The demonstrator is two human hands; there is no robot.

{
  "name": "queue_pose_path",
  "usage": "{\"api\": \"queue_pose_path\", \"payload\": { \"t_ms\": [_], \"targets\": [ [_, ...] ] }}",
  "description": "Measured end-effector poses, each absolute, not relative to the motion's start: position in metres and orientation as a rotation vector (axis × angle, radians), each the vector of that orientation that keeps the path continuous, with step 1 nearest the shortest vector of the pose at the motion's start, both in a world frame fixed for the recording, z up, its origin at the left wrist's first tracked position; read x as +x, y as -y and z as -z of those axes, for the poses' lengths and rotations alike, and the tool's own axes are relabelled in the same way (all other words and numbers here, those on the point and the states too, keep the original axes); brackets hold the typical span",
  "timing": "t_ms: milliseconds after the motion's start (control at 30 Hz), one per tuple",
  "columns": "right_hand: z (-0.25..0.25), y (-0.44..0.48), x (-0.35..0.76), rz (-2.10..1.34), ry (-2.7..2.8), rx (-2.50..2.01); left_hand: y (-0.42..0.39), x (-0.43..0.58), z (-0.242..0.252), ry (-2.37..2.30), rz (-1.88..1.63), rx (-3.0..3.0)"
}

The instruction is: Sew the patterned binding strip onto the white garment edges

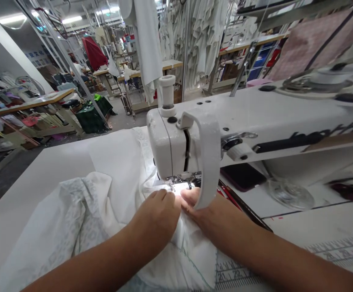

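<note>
A white sewing machine (pixel 255 117) stands across the table, its needle and presser foot (pixel 179 182) lit by a small lamp. White fabric (pixel 82 211) with a pale grey pattern lies bunched under the foot and spreads to the left. My left hand (pixel 156 217) rests on the fabric just before the foot, fingers curled and pressed down on the cloth. My right hand (pixel 202 211) lies beside it, partly hidden behind the machine's white guard, its fingertips pinching the fabric at the needle.
A dark phone (pixel 243 176) lies under the machine arm, with a clear disc (pixel 289 194) to its right and red-handled tools (pixel 349 190) farther right. Printed ruler marks (pixel 234 275) run along the table's front. Other workbenches, hanging white garments and a thread spool (pixel 166 95) fill the background.
</note>
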State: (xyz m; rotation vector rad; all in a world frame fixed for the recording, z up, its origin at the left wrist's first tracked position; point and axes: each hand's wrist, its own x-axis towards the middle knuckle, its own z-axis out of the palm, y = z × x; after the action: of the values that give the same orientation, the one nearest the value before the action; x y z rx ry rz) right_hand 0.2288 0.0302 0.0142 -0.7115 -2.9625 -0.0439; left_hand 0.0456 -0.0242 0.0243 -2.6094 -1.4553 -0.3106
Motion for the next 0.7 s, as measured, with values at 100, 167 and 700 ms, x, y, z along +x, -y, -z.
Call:
{"api": "queue_pose_path", "payload": {
  "t_ms": [100,167,700],
  "targets": [
    [-0.012,-0.03,0.23,0.054,2.959,-0.682,0.024,0.045,-0.021,1.448,0.353,-2.639],
    [-0.008,-0.029,0.231,0.123,2.95,-0.619,0.024,0.041,-0.017,1.443,0.379,-2.597],
    [-0.004,-0.027,0.237,0.179,2.916,-0.608,0.023,0.032,-0.011,1.432,0.352,-2.598]
  ]
}}
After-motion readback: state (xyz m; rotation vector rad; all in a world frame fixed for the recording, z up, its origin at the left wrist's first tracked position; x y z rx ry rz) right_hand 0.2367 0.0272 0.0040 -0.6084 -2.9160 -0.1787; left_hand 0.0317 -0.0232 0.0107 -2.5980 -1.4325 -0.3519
